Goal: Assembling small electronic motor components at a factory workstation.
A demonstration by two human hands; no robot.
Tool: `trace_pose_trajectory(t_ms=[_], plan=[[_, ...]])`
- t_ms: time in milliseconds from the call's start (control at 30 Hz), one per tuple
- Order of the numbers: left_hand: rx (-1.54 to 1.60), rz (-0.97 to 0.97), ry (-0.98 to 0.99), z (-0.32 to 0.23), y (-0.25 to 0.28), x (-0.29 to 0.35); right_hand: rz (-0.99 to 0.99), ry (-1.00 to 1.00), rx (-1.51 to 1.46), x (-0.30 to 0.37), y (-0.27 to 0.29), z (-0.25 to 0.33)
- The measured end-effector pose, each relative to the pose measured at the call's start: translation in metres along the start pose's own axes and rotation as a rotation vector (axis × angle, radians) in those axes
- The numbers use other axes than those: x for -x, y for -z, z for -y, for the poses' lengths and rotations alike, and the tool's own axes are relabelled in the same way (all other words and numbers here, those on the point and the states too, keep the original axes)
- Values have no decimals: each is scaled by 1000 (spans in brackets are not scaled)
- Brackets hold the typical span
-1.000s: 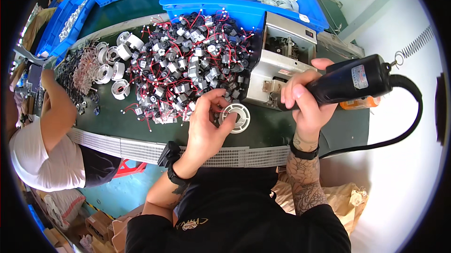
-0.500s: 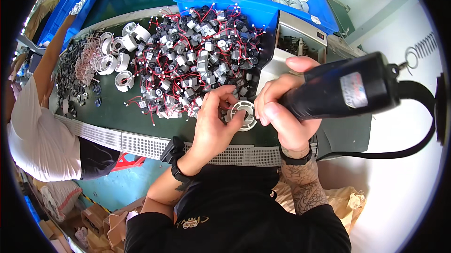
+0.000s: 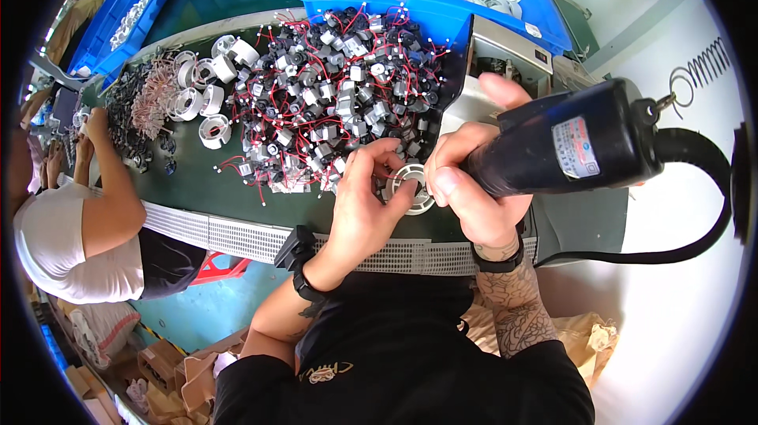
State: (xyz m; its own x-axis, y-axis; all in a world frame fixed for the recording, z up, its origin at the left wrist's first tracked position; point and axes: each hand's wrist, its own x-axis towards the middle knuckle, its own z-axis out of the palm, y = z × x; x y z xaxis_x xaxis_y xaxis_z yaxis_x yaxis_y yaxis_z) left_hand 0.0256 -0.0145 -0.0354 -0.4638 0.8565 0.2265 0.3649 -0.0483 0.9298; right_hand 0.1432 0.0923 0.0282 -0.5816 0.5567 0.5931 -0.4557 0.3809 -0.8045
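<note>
In my right hand [image 3: 483, 202] is a black electric screwdriver [image 3: 545, 155], its fingers wrapped round the front end of the body. The tip points down toward a round white plastic housing [image 3: 425, 202] and is hidden behind my fingers. My left hand [image 3: 363, 208] grips that housing by its left side, the thumb laid across the inside and the fingers behind the rim. Just beyond it lies a large heap of small grey and black motors [image 3: 339, 86] with red wires.
White ring housings [image 3: 212, 101] and bundled wires [image 3: 151, 105] lie left of the heap. Blue bins [image 3: 379, 3] stand at the back, one with white parts. A metal box [image 3: 513, 42] is back right. A spring [image 3: 705, 66] holds the screwdriver's rear. A co-worker [image 3: 67, 228] works at left.
The co-worker's arm has come back from the far blue bin to the bench. My hands keep nearly the same hold; the screwdriver's rear has shifted slightly left and the view a little.
</note>
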Motion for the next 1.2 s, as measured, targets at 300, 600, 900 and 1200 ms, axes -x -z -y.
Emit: trace_pose_trajectory(t_ms=[300, 600, 900, 1200], plan=[[45, -34, 26, 1, -5, 2, -63, -10, -72, 5, -6, 1], [-104, -45, -49, -12, -1, 1, -88, 51, -48, -1, -6, 3], [-299, -29, -322, -46, 55, -11, -385, 188, -325, 3, 51, 28], [-1056, -218, 128, 62, 282, -166, -405, -31, -313, -3, 39, 5]])
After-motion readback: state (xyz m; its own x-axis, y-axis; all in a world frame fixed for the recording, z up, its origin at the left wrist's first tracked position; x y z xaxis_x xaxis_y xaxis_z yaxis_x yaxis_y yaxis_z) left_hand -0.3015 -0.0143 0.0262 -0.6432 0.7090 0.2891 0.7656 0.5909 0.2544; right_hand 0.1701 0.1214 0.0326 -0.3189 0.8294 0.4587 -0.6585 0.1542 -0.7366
